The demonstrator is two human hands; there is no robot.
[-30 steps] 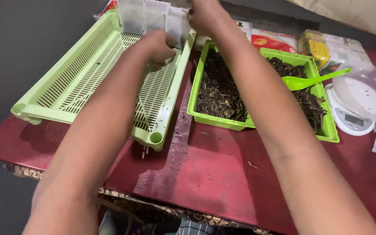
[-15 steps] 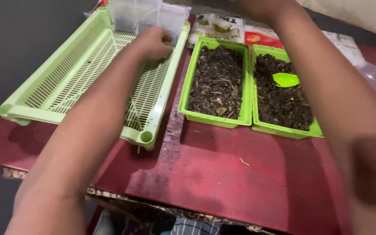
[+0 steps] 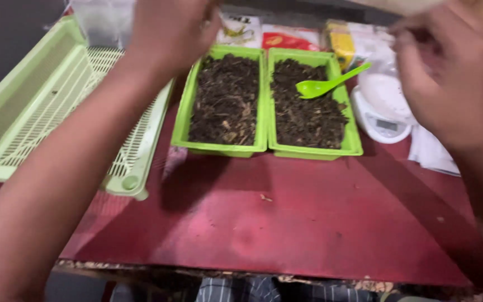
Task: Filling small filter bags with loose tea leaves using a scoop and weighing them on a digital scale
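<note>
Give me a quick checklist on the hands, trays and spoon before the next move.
1. Left hand free: cannot tell, blurred, above the slotted tray.
2. Right hand free: cannot tell, blurred, raised over the scale.
3. Both green soil trays filled and side by side: ok.
4. Green spoon within reach, lying in the right-hand tray: ok.
5. Red tabletop free of spilled soil: not ok, a few crumbs.

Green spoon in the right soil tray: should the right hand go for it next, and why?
Probably yes. The green spoon lies loose on the soil of the right tray, handle angled up toward the right hand, which hovers above the white scale and seems to hold nothing, though it is blurred. The left hand is over by the slotted basket.
</note>
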